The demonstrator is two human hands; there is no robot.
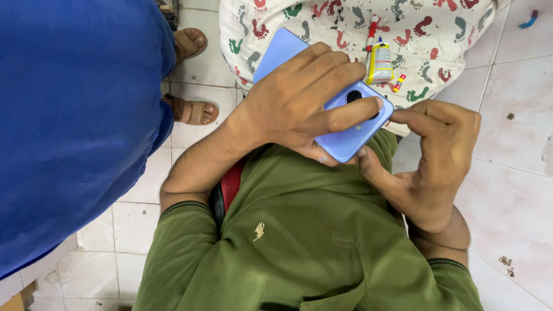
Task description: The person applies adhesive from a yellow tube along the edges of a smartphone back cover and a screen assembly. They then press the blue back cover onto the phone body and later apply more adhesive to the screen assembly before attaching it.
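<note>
A light blue phone (345,135) lies back side up, its dark camera lenses showing, held above my green shirt (299,230). My left hand (299,103) wraps over the phone from the left, with the fingers across its back and one fingertip next to the lenses. My right hand (438,161) comes in from the right. Its forefinger and thumb pinch the phone's near right corner. The phone's far end sticks out beyond my left hand over a patterned cloth.
A white cloth with coloured footprints (443,34) lies ahead, with a small glue tube (380,60) and a tiny red-yellow item (399,82) on it. A person in blue clothing (75,115) stands at left, with sandalled feet (193,110) on the white tiled floor (512,190).
</note>
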